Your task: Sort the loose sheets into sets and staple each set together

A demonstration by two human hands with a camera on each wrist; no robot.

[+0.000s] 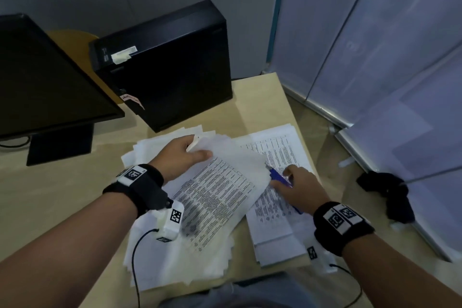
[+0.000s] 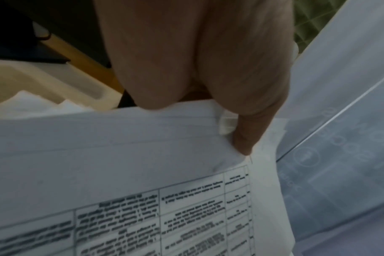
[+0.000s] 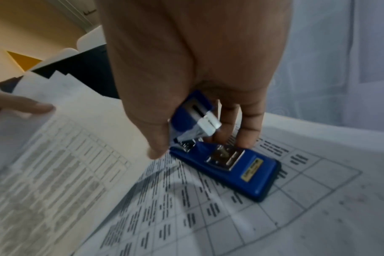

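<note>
The person's left hand [image 1: 180,155] reaches forward palm down, its thumb on top and its fingers curled under the far edge of a thin set of white printed paper sheets [image 1: 215,190], which it pinches. To its right the right hand [image 1: 298,189] grips a small blue metal stapler [image 3: 225,165], its mouth gaping open. Both forearms stretch forward, each with a black wrist strap.
</note>
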